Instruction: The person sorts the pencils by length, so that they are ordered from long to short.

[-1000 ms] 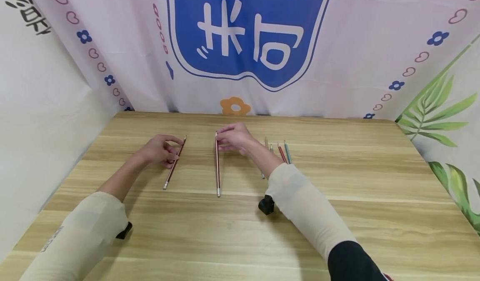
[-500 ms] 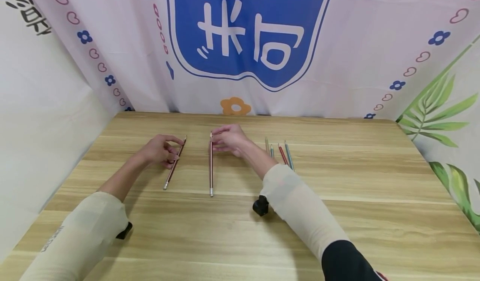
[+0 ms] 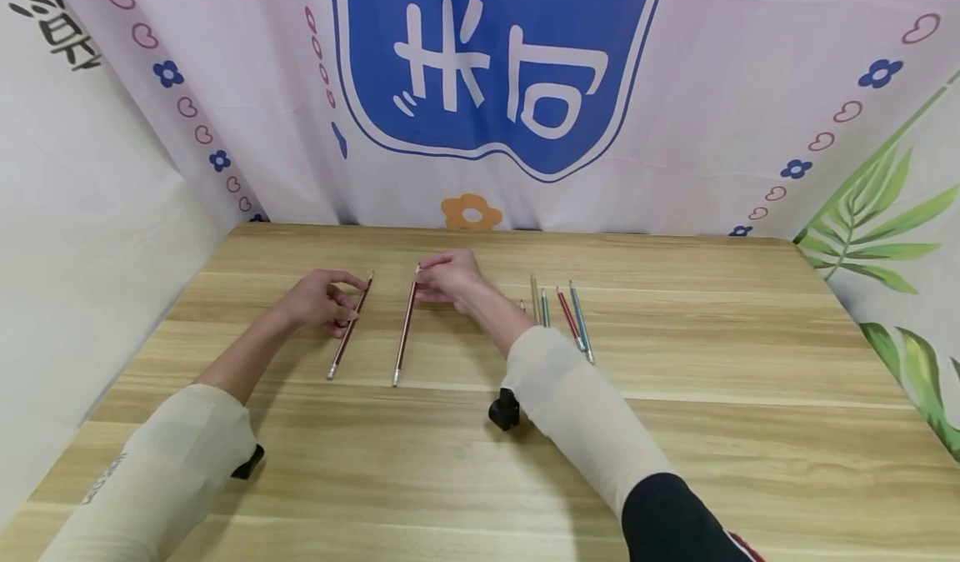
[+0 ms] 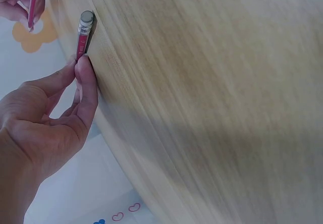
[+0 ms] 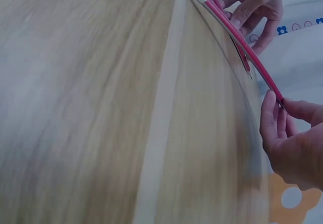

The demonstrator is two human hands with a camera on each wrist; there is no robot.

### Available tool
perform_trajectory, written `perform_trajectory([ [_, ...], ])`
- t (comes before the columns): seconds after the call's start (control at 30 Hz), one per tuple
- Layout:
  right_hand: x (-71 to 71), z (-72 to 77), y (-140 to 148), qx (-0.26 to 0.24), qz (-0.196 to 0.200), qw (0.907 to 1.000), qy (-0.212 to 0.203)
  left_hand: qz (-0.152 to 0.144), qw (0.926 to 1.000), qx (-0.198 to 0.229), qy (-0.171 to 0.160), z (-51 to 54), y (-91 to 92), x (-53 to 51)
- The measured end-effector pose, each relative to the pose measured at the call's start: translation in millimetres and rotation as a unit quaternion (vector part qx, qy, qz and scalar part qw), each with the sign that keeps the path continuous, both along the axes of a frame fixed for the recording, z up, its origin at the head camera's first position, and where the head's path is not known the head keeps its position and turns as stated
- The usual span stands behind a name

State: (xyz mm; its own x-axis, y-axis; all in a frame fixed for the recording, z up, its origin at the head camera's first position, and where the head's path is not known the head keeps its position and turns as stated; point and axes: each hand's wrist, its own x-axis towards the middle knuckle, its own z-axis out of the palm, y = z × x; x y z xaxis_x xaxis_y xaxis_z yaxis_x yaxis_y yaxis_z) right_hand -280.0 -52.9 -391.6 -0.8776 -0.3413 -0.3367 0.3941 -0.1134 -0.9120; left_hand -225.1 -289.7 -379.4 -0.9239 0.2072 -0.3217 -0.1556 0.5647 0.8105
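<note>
My left hand pinches a dark red pencil that lies slanted on the left part of the table. Its metal band and eraser show beyond the fingertips in the left wrist view. To the right of it, my right hand pinches a second dark red pencil near its pointed far end, the eraser end toward me. In the right wrist view this pencil runs from thumb and fingers toward the left hand's pencil. The two pencils are apart and nearly parallel.
Several more pencils lie right of the right forearm, among them a red pencil and a blue pencil. The forearm partly hides some of them. A printed cloth hangs behind the wooden table.
My right hand has moved left with its pencil, whose eraser end has swung left, so it now slants like the other pencil. The left hand has stayed put. More of the pencils on the right shows.
</note>
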Motion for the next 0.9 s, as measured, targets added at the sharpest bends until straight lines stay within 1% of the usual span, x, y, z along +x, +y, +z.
perform_trajectory([
  [0.23,0.1,-3.3,-16,-0.004,-0.034,0.9994,0.005,0.001,1.0000,0.004,0.000,0.3,0.8,0.2],
  [0.47,2.2,-4.0,-27,-0.008,-0.046,0.9989,0.009,0.004,1.0000,0.004,0.001,-0.4,-0.2,-0.6],
  [0.67,2.0,-4.7,-36,-0.011,-0.065,0.9978,0.010,0.003,0.9999,0.011,0.001,0.9,0.4,-1.1],
  [0.77,2.5,-5.3,-41,-0.002,-0.081,0.9967,0.013,0.001,0.9999,0.011,0.002,0.3,-0.6,-1.2],
  [0.9,4.5,-4.5,-50,0.028,-0.113,0.9930,0.021,-0.001,0.9999,0.015,-0.001,-1.0,-1.5,-1.4],
])
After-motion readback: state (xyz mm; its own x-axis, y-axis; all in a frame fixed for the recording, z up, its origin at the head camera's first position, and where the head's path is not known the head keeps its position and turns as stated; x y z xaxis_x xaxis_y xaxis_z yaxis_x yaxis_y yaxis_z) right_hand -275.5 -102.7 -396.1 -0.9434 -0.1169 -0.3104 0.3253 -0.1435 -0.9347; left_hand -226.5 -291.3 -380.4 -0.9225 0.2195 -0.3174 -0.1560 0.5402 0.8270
